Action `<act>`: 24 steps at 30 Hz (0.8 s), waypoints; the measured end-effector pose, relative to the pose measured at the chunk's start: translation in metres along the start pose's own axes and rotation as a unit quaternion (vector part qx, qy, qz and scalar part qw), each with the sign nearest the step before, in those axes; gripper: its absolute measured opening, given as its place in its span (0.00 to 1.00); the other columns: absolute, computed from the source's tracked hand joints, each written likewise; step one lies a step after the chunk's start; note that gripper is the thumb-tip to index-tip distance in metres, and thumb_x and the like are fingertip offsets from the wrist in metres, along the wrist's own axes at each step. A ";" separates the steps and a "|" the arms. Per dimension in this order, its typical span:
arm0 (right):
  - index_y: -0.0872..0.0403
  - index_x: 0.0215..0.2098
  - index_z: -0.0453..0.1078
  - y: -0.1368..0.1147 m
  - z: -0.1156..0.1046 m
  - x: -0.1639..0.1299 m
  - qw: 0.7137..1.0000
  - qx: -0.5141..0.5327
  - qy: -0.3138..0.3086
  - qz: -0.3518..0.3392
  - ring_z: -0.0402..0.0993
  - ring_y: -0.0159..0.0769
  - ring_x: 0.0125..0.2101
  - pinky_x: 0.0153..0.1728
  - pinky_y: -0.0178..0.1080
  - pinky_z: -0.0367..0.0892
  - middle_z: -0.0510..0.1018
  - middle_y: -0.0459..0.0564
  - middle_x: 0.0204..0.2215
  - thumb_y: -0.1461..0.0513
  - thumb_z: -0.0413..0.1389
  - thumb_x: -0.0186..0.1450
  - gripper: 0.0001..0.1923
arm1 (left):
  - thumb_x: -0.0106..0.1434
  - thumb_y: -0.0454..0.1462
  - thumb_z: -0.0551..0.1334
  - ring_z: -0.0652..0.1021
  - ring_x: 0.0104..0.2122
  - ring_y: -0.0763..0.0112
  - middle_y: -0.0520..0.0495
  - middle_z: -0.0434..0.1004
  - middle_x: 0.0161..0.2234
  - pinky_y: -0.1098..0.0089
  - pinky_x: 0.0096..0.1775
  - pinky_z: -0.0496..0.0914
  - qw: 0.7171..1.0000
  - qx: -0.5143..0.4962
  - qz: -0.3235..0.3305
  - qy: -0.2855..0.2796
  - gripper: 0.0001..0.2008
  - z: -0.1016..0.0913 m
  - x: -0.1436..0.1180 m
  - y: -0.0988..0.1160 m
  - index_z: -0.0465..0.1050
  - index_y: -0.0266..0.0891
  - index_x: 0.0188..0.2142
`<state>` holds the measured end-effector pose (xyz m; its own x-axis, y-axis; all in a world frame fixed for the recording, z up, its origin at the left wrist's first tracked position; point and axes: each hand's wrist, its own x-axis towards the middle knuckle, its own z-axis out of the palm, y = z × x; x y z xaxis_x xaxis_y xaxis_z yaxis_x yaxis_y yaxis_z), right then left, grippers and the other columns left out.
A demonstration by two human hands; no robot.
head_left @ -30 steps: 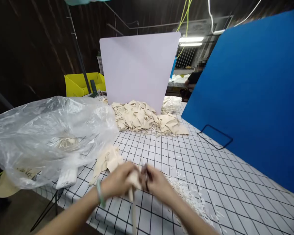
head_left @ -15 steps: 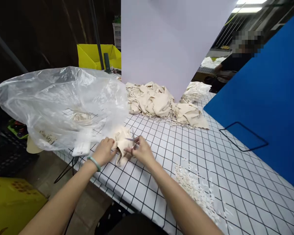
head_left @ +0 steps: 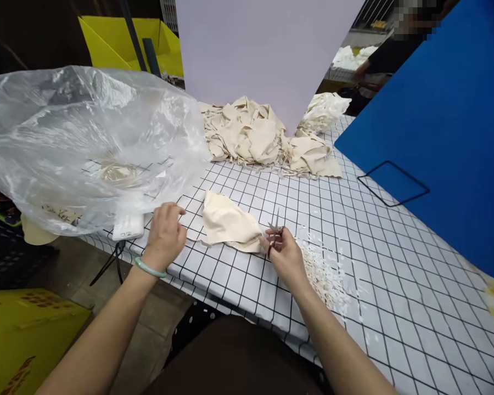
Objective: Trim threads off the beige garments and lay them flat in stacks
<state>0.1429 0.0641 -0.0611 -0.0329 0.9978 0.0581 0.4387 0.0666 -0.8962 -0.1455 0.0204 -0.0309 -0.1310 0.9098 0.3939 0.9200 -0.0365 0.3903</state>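
Note:
A cream piece of cloth (head_left: 230,222) lies on the checked tabletop between my hands. My right hand (head_left: 288,258) holds a small pair of scissors (head_left: 275,227), blades pointing up and slightly apart. Its thumb and fingertips also meet the right corner of the cloth. My left hand (head_left: 163,233), with a pale green bangle (head_left: 149,268) on the wrist, is off the cloth, to its left. Nothing shows in that hand; its fingers are loosely bent and apart. Close beyond it spreads a large clear plastic bag (head_left: 148,118) with some pale material inside.
A heap of cream cloth pieces (head_left: 247,131) sits at the back, against a pale panel (head_left: 259,55). Small white scraps (head_left: 323,271) are scattered right of my hand. A white power strip (head_left: 128,224) lies at the left edge. A blue panel (head_left: 436,126) stands right; another person (head_left: 379,60) is behind it.
My right hand has moved right with the scissors, and the cloth now lies spread out. My left hand has let go of the cloth and drawn back left. The camera view has tilted downward.

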 end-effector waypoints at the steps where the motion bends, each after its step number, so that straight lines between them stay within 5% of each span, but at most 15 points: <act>1: 0.51 0.39 0.67 -0.004 -0.001 -0.005 1.000 0.003 0.011 -0.008 0.72 0.38 0.34 0.35 0.41 0.68 0.77 0.50 0.37 0.53 0.59 0.60 0.13 | 0.57 0.30 0.57 0.69 0.50 0.50 0.36 0.70 0.48 0.51 0.52 0.64 0.997 0.017 0.054 -0.050 0.13 0.002 -0.003 0.007 0.68 0.37 0.43; 4: 0.50 0.40 0.67 -0.020 0.001 -0.016 0.999 -0.002 0.007 -0.035 0.71 0.40 0.39 0.41 0.44 0.68 0.76 0.51 0.40 0.53 0.60 0.61 0.13 | 0.59 0.32 0.59 0.71 0.46 0.51 0.38 0.72 0.42 0.50 0.50 0.65 0.973 0.038 0.118 -0.194 0.04 0.008 -0.005 0.024 0.69 0.38 0.36; 8: 0.50 0.40 0.66 -0.027 0.023 -0.019 0.992 0.014 -0.056 -0.115 0.70 0.44 0.44 0.47 0.48 0.67 0.76 0.52 0.43 0.57 0.61 0.60 0.12 | 0.65 0.34 0.53 0.70 0.32 0.65 0.47 0.68 0.30 0.62 0.38 0.67 0.944 -0.162 0.028 -0.286 0.06 0.003 0.001 0.040 0.63 0.39 0.30; 11: 0.50 0.36 0.66 -0.026 0.042 -0.011 0.983 0.040 -0.085 -0.161 0.69 0.46 0.48 0.50 0.49 0.65 0.76 0.52 0.43 0.63 0.60 0.57 0.09 | 0.66 0.41 0.55 0.63 0.23 0.75 0.55 0.62 0.25 0.72 0.27 0.59 0.820 -0.417 -0.123 -0.372 0.08 -0.014 0.003 0.051 0.62 0.39 0.33; 14: 0.50 0.31 0.65 -0.031 0.042 0.005 0.979 0.126 -0.131 -0.090 0.70 0.39 0.34 0.37 0.43 0.68 0.74 0.47 0.31 0.63 0.57 0.54 0.06 | 0.62 0.40 0.61 0.57 0.20 0.82 0.57 0.59 0.25 0.75 0.24 0.51 0.715 -0.524 -0.219 -0.408 0.09 -0.031 0.000 0.060 0.64 0.37 0.32; 16: 0.51 0.30 0.65 -0.040 0.030 0.017 0.965 0.198 -0.169 -0.032 0.67 0.34 0.27 0.29 0.39 0.66 0.71 0.44 0.28 0.62 0.58 0.53 0.07 | 0.61 0.40 0.63 0.55 0.19 0.83 0.55 0.61 0.25 0.75 0.23 0.48 0.694 -0.536 -0.234 -0.420 0.09 -0.038 -0.002 0.064 0.68 0.35 0.33; 19: 0.51 0.32 0.68 -0.059 0.012 0.036 0.957 0.219 -0.190 -0.023 0.68 0.33 0.27 0.31 0.39 0.66 0.74 0.44 0.30 0.61 0.60 0.54 0.07 | 0.63 0.42 0.62 0.55 0.19 0.82 0.56 0.58 0.23 0.75 0.23 0.48 0.682 -0.551 -0.209 -0.434 0.12 -0.044 -0.003 0.071 0.75 0.33 0.37; 24: 0.51 0.33 0.68 -0.073 0.005 0.033 0.984 0.159 -0.048 -0.065 0.71 0.36 0.37 0.45 0.45 0.68 0.75 0.46 0.34 0.59 0.61 0.58 0.07 | 0.65 0.42 0.63 0.56 0.20 0.82 0.56 0.57 0.21 0.75 0.23 0.49 0.670 -0.614 -0.196 -0.368 0.12 -0.048 -0.002 0.089 0.78 0.34 0.38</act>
<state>0.1050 0.0925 0.0045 -0.1621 0.9747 0.1537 0.1229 0.1745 -0.9770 -0.0813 -0.0041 0.0428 0.3596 0.8900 -0.2802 -0.1900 0.3638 0.9119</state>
